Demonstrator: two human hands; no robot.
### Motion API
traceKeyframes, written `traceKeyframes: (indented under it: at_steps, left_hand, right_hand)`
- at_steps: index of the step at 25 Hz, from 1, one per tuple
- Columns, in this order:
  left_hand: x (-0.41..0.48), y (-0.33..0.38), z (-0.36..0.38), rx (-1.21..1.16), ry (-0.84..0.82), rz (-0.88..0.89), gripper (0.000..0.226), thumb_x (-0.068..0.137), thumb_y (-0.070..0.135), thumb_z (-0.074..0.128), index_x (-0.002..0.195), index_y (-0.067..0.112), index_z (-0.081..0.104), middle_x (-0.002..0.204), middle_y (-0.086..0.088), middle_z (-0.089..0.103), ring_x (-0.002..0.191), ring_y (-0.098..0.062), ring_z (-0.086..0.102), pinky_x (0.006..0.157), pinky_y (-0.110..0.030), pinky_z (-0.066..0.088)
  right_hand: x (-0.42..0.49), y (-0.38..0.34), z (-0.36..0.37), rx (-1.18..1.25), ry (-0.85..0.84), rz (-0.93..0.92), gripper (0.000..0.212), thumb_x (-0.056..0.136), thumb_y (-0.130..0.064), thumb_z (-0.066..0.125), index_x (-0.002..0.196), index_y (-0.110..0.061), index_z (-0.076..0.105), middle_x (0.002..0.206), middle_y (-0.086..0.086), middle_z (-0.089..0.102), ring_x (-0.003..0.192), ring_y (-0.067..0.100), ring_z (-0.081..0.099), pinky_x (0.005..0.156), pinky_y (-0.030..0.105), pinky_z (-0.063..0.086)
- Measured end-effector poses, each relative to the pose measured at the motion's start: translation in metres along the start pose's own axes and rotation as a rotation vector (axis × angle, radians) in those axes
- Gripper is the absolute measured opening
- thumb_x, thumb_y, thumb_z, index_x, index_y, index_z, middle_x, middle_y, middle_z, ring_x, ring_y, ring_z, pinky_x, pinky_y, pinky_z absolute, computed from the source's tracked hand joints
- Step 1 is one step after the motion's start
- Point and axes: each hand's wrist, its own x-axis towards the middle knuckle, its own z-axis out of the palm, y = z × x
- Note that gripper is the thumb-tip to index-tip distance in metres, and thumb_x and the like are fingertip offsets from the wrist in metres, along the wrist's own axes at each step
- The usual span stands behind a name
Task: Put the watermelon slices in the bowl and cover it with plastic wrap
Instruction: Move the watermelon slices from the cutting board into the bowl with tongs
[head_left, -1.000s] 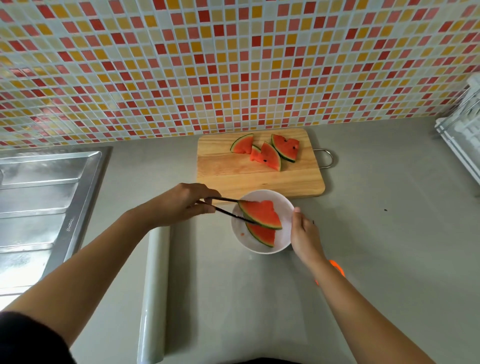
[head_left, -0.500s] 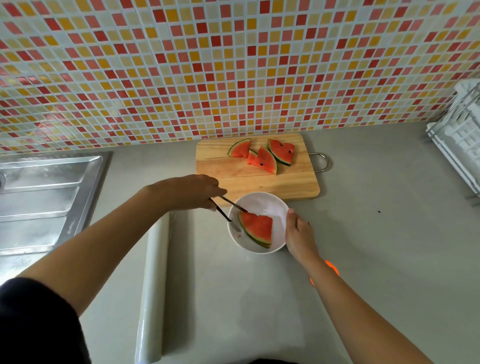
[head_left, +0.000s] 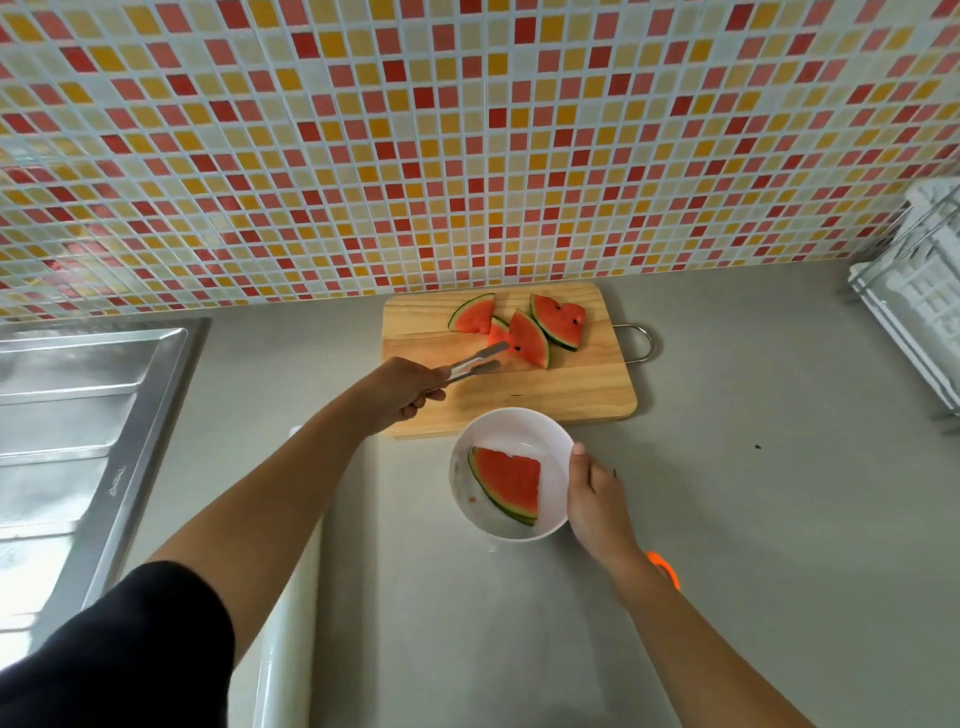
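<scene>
Red green-rinded watermelon slices are laid in the round white bowl, at the front edge of the wooden board; its rim is held by the right hand, steel tongs by the left hand.

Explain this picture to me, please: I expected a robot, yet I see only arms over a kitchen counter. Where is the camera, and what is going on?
There is no machine here: a person works with bare hands, and the one camera sits on their head, looking forward and down. That is why both arms reach in from the bottom edge. The left hand grips metal tongs, whose tips are at the watermelon slices on the wooden cutting board. The right hand holds the rim of a white bowl, which already holds a red wedge. A roll of plastic wrap lies on the grey counter under the left arm, a steel sink is at the far left and a white rack at the far right.
</scene>
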Motion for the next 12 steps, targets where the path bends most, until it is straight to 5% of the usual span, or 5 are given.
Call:
traceKeyframes:
  at_steps: [6,12]
  left_hand:
    - [0.022,0.008,0.028,-0.047,-0.031,-0.038,0.025,0.088,0.026,0.065,0.08,0.002,0.065,0.063,-0.004,0.043,0.053,-0.013,0.03,0.046,-0.022,0.025]
    - [0.029,0.019,0.043,-0.106,0.017,-0.056,0.021,0.086,0.021,0.067,0.076,0.002,0.065,0.064,-0.005,0.05,0.051,-0.012,0.031,0.045,-0.021,0.025]
  right_hand:
    - [0.002,0.003,0.001,-0.034,0.014,0.034,0.048,0.097,-0.036,0.03,0.052,-0.024,0.036,0.049,-0.005,0.044,0.049,0.004,0.045,0.049,0.021,0.031]
    - [0.0,-0.001,0.001,0.009,-0.011,0.012,0.044,0.098,-0.034,0.03,0.056,-0.025,0.04,0.056,-0.007,0.047,0.056,0.009,0.047,0.055,0.027,0.037]
